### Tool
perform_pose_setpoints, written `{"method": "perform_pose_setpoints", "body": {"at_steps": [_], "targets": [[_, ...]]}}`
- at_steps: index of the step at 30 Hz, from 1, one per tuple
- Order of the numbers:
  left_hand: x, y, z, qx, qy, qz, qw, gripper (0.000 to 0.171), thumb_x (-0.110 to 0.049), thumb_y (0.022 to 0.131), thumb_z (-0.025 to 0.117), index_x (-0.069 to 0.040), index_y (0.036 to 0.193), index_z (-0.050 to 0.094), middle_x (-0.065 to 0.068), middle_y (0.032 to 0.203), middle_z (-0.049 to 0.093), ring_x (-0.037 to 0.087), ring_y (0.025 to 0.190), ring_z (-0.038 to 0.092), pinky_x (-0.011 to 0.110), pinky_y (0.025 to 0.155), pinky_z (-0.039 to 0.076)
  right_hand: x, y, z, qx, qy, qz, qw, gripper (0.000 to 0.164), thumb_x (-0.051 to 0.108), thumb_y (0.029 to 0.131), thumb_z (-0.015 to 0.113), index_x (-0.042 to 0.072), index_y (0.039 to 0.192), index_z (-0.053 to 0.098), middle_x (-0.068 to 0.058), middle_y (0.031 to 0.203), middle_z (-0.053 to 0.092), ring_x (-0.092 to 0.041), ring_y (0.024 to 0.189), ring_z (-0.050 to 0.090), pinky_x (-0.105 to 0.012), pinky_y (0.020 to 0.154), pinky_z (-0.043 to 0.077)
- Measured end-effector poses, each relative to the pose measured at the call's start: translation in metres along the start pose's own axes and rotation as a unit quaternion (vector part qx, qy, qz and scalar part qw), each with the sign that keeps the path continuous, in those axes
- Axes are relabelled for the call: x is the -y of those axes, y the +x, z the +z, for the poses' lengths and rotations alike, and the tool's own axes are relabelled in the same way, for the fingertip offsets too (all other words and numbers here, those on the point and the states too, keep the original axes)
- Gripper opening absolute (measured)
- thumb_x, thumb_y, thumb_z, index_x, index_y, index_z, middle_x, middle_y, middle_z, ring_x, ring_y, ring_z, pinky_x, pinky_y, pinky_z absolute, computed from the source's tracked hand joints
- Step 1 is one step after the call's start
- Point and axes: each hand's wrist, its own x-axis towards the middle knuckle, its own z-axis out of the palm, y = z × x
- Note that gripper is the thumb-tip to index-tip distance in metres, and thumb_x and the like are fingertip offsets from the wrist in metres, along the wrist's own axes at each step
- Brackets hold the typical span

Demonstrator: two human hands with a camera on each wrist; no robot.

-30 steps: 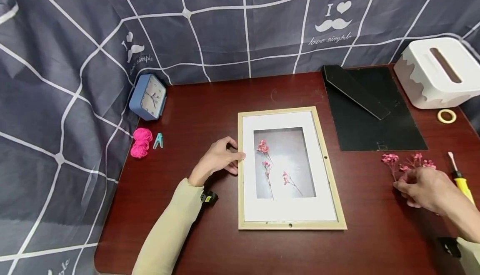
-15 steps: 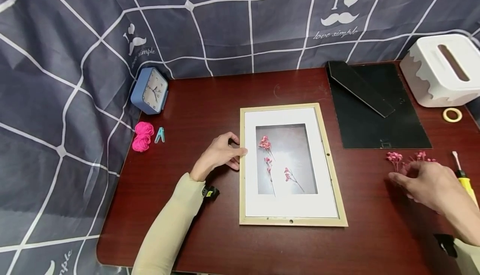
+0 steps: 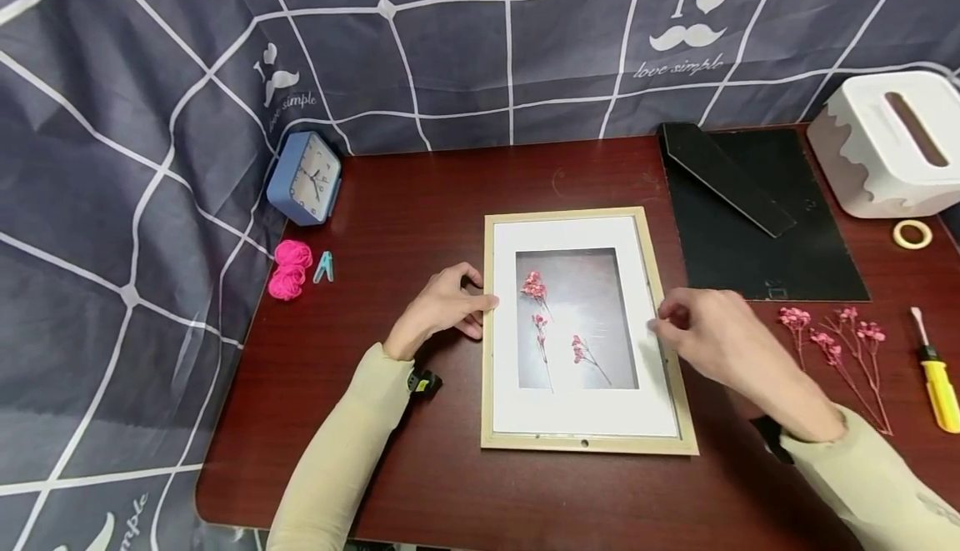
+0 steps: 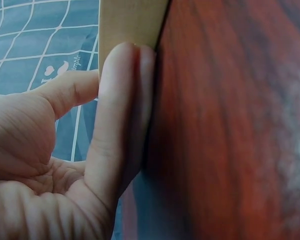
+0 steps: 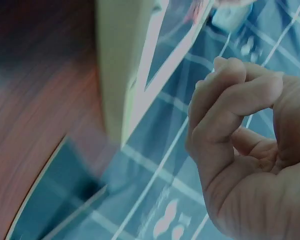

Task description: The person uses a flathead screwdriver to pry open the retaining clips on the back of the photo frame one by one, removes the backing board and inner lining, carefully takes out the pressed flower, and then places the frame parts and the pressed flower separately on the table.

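Note:
A light wood picture frame (image 3: 585, 443) with a white mat lies on the table. Three pink dried flower sprigs (image 3: 534, 286) show inside the mat's window. My left hand (image 3: 444, 305) grips the frame's left side, thumb over the rim and fingers along its outer edge; the left wrist view shows these fingers (image 4: 115, 95) against the wood. Over the frame's right side hovers my right hand (image 3: 712, 338), blurred in the head view. In the right wrist view its fingers (image 5: 215, 130) curl towards the thumb, with nothing visible between them.
Several more pink sprigs (image 3: 832, 351) lie at right beside a yellow-handled screwdriver (image 3: 939, 384). Behind them are a black backing board (image 3: 810, 242) with its stand, a wooden ring (image 3: 912, 234) and a tissue box (image 3: 862, 151). A blue clock (image 3: 303, 180), pink yarn (image 3: 289, 270) and teal clip (image 3: 323, 267) sit at left.
My right hand has moved left from the loose sprigs to the frame's right side. My left hand keeps its grip on the frame. The view has shifted slightly.

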Motion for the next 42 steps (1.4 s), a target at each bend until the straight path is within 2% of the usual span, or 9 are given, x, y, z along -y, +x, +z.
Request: {"method": "perform_pose_setpoints", "body": {"at_steps": [3, 10, 13, 17, 20, 28, 35, 42], "targets": [[0.0, 0.0, 0.0, 0.001, 0.0, 0.001, 1.0, 0.045, -0.013, 0.1, 0.079, 0.0, 0.134, 0.054, 0.01, 0.09, 0.075, 0.017, 0.066, 0.075, 0.035, 0.065, 0.072, 0.019, 0.013, 0.012, 0.026, 0.01, -0.027, 0.999, 0.01, 0.011, 0.096, 0.08, 0.002, 0.099, 0.079, -0.003, 0.078, 0.072, -0.014, 0.067, 0.055, -0.024, 0.053, 0.041], [0.0, 0.0, -0.001, 0.009, -0.017, 0.003, 0.9998, 0.043, -0.011, 0.1, 0.078, 0.001, 0.133, 0.053, 0.011, 0.086, 0.072, 0.017, 0.064, 0.075, 0.034, 0.064, 0.072, 0.048, 0.045, 0.029, 0.093, 0.005, -0.081, 0.992, 0.008, 0.011, 0.097, 0.079, 0.004, 0.1, 0.08, -0.006, 0.091, 0.079, -0.015, 0.077, 0.062, -0.029, 0.07, 0.053], [0.0, 0.001, -0.003, 0.007, -0.018, 0.002, 0.9998, 0.043, -0.011, 0.099, 0.079, 0.0, 0.132, 0.054, 0.012, 0.085, 0.072, 0.017, 0.063, 0.075, 0.034, 0.063, 0.071, 0.056, 0.057, 0.036, 0.107, 0.006, -0.111, 0.988, 0.006, 0.009, 0.097, 0.078, 0.005, 0.094, 0.08, -0.004, 0.088, 0.079, -0.014, 0.076, 0.062, -0.03, 0.07, 0.053], [0.0, 0.001, -0.003, 0.002, -0.014, 0.0, 0.9999, 0.043, -0.012, 0.098, 0.08, -0.001, 0.131, 0.054, 0.011, 0.084, 0.072, 0.017, 0.062, 0.075, 0.034, 0.064, 0.071, 0.063, 0.068, 0.045, 0.122, 0.01, -0.13, 0.984, 0.013, 0.006, 0.098, 0.077, 0.007, 0.085, 0.078, -0.001, 0.077, 0.073, -0.011, 0.071, 0.059, -0.026, 0.065, 0.049], [0.0, 0.002, -0.003, 0.002, -0.015, -0.001, 0.9999, 0.043, -0.012, 0.098, 0.08, -0.001, 0.131, 0.054, 0.011, 0.084, 0.072, 0.016, 0.062, 0.075, 0.034, 0.063, 0.071, 0.067, 0.074, 0.05, 0.131, 0.003, -0.121, 0.984, 0.014, 0.006, 0.099, 0.076, 0.007, 0.084, 0.078, 0.0, 0.074, 0.072, -0.01, 0.069, 0.06, -0.025, 0.066, 0.049], [0.001, 0.002, -0.004, 0.004, -0.024, 0.001, 0.9997, 0.043, -0.01, 0.098, 0.079, -0.001, 0.131, 0.054, 0.01, 0.083, 0.071, 0.016, 0.061, 0.074, 0.033, 0.062, 0.071, 0.073, 0.084, 0.059, 0.145, -0.01, -0.077, 0.986, 0.014, 0.01, 0.099, 0.076, 0.006, 0.086, 0.082, -0.003, 0.077, 0.077, -0.013, 0.07, 0.069, -0.033, 0.073, 0.059], [0.001, 0.003, -0.003, 0.004, -0.022, -0.003, 0.9998, 0.042, -0.01, 0.099, 0.079, -0.001, 0.131, 0.054, 0.01, 0.083, 0.07, 0.017, 0.06, 0.074, 0.033, 0.062, 0.071, 0.075, 0.086, 0.062, 0.15, -0.015, -0.067, 0.986, 0.023, 0.004, 0.094, 0.07, 0.009, 0.075, 0.081, 0.001, 0.066, 0.073, -0.014, 0.068, 0.064, -0.029, 0.067, 0.053], [0.001, 0.003, -0.003, 0.004, -0.024, -0.002, 0.9997, 0.042, -0.009, 0.099, 0.079, 0.0, 0.131, 0.053, 0.01, 0.083, 0.07, 0.016, 0.06, 0.073, 0.033, 0.061, 0.071, 0.075, 0.088, 0.061, 0.161, -0.022, -0.065, 0.985, 0.02, 0.006, 0.095, 0.072, 0.01, 0.079, 0.084, 0.0, 0.072, 0.076, -0.014, 0.069, 0.061, -0.029, 0.069, 0.051]]}}
